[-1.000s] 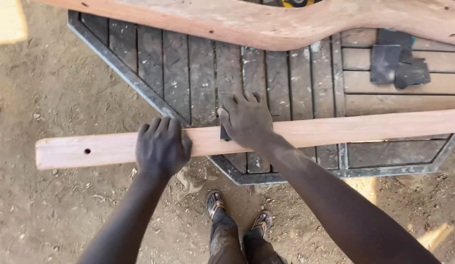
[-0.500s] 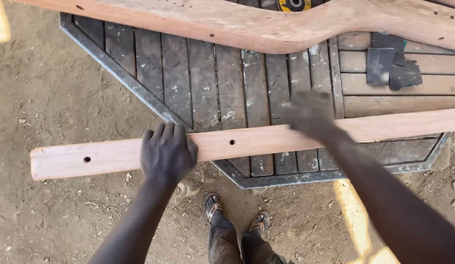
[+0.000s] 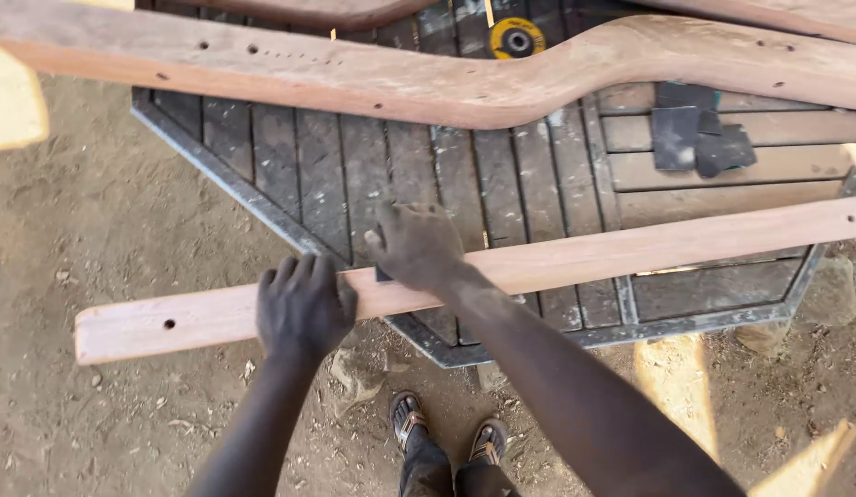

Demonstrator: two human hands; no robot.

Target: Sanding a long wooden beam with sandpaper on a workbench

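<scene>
- Long wooden rail (image 3: 630, 253): laid slantwise over the near edge of the slatted counter (image 3: 354, 175), left end overhanging bare dirt ground (image 3: 97, 230).
- Left hand (image 3: 302, 308): fingers curled over the rail's far edge, pressing it down.
- Right hand (image 3: 414, 244): flat on the rail, clamped on a dark sanding pad (image 3: 383, 273), mostly hidden beneath the palm.
- Handling, as judged: stiff, moderately heavy, dusty-smooth; best gripped near mid-length for balance.
- Curved wooden piece (image 3: 428, 83): both ends cut off.
- Dark sheets (image 3: 699, 138): kind unclear.
</scene>
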